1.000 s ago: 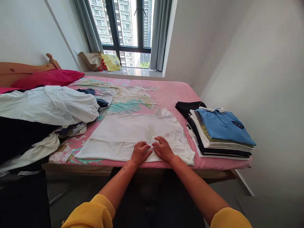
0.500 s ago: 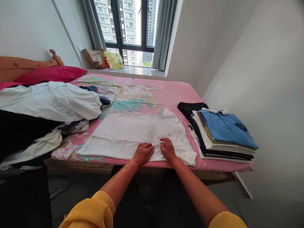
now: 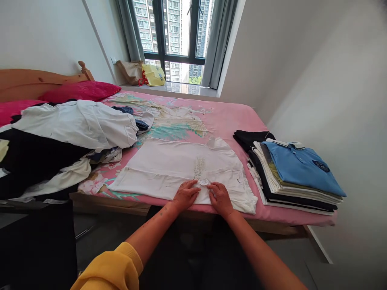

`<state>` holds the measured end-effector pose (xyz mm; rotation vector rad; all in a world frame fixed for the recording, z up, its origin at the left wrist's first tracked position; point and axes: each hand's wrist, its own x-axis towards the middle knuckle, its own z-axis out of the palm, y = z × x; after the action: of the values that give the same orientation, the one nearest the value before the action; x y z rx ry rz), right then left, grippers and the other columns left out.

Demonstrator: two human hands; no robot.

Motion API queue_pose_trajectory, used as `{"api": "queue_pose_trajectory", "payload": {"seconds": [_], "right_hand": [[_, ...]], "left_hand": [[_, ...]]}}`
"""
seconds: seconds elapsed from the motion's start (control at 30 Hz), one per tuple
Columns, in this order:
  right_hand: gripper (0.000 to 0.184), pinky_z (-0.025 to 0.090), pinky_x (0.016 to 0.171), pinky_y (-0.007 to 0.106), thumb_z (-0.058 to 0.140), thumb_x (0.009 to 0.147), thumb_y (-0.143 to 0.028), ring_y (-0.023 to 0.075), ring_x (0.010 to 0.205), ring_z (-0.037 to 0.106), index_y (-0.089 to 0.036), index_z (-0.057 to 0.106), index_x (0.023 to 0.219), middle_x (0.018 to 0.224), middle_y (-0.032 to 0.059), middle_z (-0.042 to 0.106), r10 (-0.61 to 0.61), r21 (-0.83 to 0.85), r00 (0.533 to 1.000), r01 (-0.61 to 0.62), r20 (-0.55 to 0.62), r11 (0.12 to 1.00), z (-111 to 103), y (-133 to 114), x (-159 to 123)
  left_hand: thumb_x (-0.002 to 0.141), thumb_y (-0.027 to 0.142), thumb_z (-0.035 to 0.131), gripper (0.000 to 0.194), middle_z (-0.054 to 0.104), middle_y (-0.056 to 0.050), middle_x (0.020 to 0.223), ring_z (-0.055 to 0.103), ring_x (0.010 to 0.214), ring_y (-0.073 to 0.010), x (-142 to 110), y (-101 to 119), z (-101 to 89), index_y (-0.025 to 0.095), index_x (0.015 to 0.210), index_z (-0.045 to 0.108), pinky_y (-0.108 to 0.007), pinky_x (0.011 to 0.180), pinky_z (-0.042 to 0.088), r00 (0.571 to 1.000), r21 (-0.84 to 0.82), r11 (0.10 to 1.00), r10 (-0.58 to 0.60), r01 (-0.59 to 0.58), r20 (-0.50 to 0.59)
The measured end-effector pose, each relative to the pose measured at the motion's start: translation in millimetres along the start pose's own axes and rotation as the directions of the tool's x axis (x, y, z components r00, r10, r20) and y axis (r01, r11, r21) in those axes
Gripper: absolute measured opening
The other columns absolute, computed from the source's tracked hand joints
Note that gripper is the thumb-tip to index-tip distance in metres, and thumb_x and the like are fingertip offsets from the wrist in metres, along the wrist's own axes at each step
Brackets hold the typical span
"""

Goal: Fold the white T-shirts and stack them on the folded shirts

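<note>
Sprawling heap (image 3: 80, 125): could slip if bumped.
White shirt (image 3: 166, 157): spread at near edge of bed (image 3: 231, 117); uneven tugging might crease it.
Left hand (image 3: 185, 195): curled on it; cannot tell whether pinching.
Right hand (image 3: 221, 198): same.
Folded stack (image 3: 305, 169): knock could topple it.

The left hand (image 3: 185, 196) and right hand (image 3: 221, 198) lay palm-down, fingers (image 3: 189, 185) bent near each other, forearms (image 3: 157, 229) slanting back behind them.

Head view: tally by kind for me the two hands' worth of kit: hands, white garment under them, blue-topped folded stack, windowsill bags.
Hands: 2 (left hand, right hand)
White garment: 1
Folded stack: 1
Bags: 2 (brown bag, yellow bag)
Total: 6
</note>
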<state>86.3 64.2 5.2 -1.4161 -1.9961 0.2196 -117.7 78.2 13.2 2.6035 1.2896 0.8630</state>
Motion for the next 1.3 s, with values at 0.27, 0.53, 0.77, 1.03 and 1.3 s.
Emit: {"api": "queue_pose_trajectory", "payload": {"seconds": [0.27,0.53,0.77,1.03,1.3], "right_hand": [[0.028,0.039,0.102,0.039,0.039,0.088,-0.016,0.0179,0.113,0.051,-0.02,0.062,0.103,0.109,0.0075,0.062,-0.137,0.151,0.99,0.139,-0.018,0.979,-16,-35,-5],[0.054,0.023,0.112,0.045,0.041,0.091,-0.04,0.0252,0.136,0.026,-0.01,0.04,0.136,0.144,0.0124,0.035,-0.188,-0.042,0.913,0.217,0.362,0.975,29,-91,-6],[0.055,0.02,0.112,0.046,0.038,0.092,-0.042,0.0234,0.137,0.025,-0.014,0.037,0.139,0.147,0.0098,0.03,0.053,-0.259,0.94,0.039,0.336,0.965,3,-50,-30],[0.043,0.021,0.11,0.044,0.03,0.095,-0.035,0.0207,0.133,0.033,-0.019,0.047,0.131,0.139,0.0064,0.044,0.029,-0.238,0.96,0.039,0.278,0.97,-8,-54,-33],[0.054,0.02,0.11,0.046,0.028,0.092,-0.041,0.0216,0.137,0.024,-0.019,0.032,0.142,0.148,0.0063,0.029,0.305,-0.448,0.916,-0.165,0.262,0.879,-34,34,-48]], "left_hand": [[0.088,0.021,0.04,0.032,0.062,-0.005,0.121,0.051,0.12,-0.0192,-31,-58,-42.3,0.023,0.108,0.066,-0.041,0.106,0.036,0.997,0.092,0.993,-0.076,0.075,0.008],[0.089,0.041,0.039,0.052,0.032,-0.002,0.148,0.025,0.137,-0.0223,-52,-96,-68.5,0.031,0.14,0.035,-0.05,0.112,0.01,0.923,0.309,0.931,-0.281,0.195,0.264],[0.083,0.062,0.037,0.075,0.016,-0.007,0.153,0.011,0.141,-0.0272,-61,-129,-95.1,0.024,0.145,0.021,-0.055,0.11,-0.001,0.794,0.442,0.813,-0.531,0.379,0.296],[0.089,0.044,0.037,0.054,0.03,-0.006,0.149,0.023,0.138,-0.0225,-61,-81,-70.0,0.028,0.141,0.033,-0.051,0.111,0.004,0.935,0.313,0.935,-0.252,0.169,0.25],[0.086,0.054,0.027,0.068,0.019,-0.007,0.152,0.015,0.14,-0.0259,-92,-162,-135.5,0.02,0.145,0.023,-0.057,0.109,0.006,0.717,0.527,0.698,-0.662,0.484,0.218]]}}
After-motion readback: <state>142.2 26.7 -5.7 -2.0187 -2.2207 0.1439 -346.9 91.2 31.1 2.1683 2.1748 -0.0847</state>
